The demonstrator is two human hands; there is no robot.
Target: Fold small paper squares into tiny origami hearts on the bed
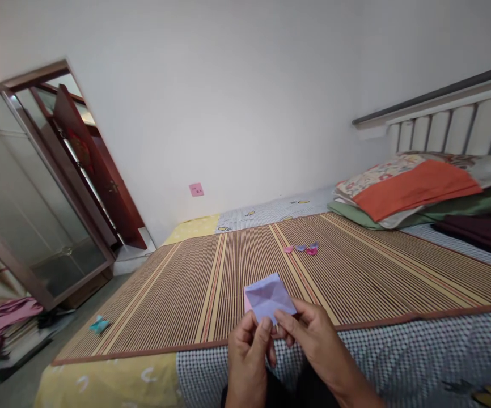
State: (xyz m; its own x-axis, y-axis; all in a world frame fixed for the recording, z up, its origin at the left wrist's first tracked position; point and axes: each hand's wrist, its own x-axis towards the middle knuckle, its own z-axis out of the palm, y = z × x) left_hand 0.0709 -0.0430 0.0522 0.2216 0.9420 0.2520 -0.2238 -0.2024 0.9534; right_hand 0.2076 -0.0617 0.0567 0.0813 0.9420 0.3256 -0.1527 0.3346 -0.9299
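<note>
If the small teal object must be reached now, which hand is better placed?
Probably the left hand, nearer the teal object; but it and the right hand both hold the purple paper.

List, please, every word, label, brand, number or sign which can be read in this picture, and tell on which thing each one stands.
No text can be read.
Pink square on the wall: small dark marks, too small to tell whether they are writing.
Purple paper: creases, no writing visible.
Yellow cloth: white curved shapes, one rather like a letter C, apparently pattern.
</note>
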